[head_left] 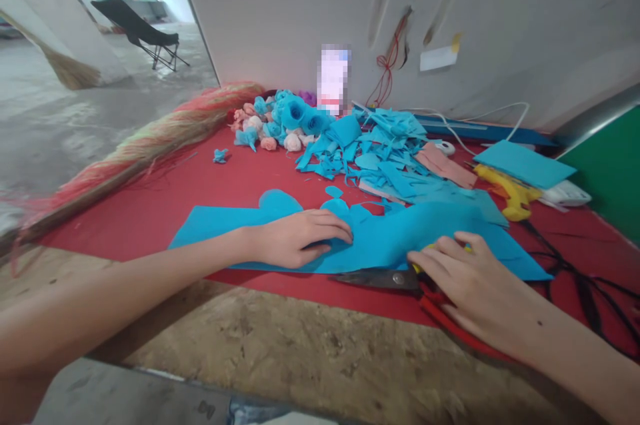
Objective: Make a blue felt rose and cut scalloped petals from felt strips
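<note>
A long sheet of blue crepe-like paper (225, 224) lies across the red surface in front of me. My left hand (305, 236) rests flat on its middle, fingers stretched out. Rounded blue cut pieces (280, 200) lie just beyond that hand, at the sheet's far edge. At the near edge, my right hand (463, 275) is closed on a pair of scissors (383, 278) with dark blades and red and yellow handles. The blades point left along the paper and look nearly closed. Part of the handles is hidden under my fingers.
Blue scraps (385, 158) are heaped behind the sheet, beside blue, pink and white paper flowers (273, 122). A yellow glue gun (515, 195) with a black cord lies at the right. A blurred phone (334, 78) stands at the back wall. Bundled strands (150, 128) border the left.
</note>
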A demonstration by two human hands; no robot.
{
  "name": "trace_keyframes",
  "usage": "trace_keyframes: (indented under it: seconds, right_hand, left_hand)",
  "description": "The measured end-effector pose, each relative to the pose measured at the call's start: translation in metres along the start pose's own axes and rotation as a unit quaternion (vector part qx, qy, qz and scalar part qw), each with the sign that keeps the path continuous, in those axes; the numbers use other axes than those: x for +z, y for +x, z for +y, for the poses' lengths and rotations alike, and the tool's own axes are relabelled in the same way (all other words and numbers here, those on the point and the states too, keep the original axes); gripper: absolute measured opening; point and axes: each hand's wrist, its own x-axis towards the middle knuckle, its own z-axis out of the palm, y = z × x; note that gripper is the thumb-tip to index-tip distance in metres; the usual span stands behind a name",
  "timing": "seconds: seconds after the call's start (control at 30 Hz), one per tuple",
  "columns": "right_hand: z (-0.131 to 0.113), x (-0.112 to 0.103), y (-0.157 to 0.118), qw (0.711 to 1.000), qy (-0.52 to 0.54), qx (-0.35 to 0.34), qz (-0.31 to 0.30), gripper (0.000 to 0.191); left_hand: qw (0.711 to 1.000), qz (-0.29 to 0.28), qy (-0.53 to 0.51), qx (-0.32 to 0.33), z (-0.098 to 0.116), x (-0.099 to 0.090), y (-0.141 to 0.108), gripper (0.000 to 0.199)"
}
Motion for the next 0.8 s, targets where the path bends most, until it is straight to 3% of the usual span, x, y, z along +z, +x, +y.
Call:
trace_keyframes:
  seconds: [0.3,0.5,0.8]
  right_hand:
    - [-0.012,-0.001,0.005,0.998,0.005,0.048,-0.047,0.038]
    - [-0.017,-0.001,0.024,0.998,0.029,0.013,-0.056,0.025]
    - [-0.01,0.003,0.027,0.998,0.058,-0.029,-0.01,0.031]
  left_hand:
    - [1.0,0.008,-0.013,0.01,-0.001,0.001,0.001,0.028]
    - [0.999,0.016,-0.027,0.013,-0.001,0.0,0.001,0.031]
    - [0.999,0.015,-0.03,0.016,-0.001,-0.001,0.001,0.035]
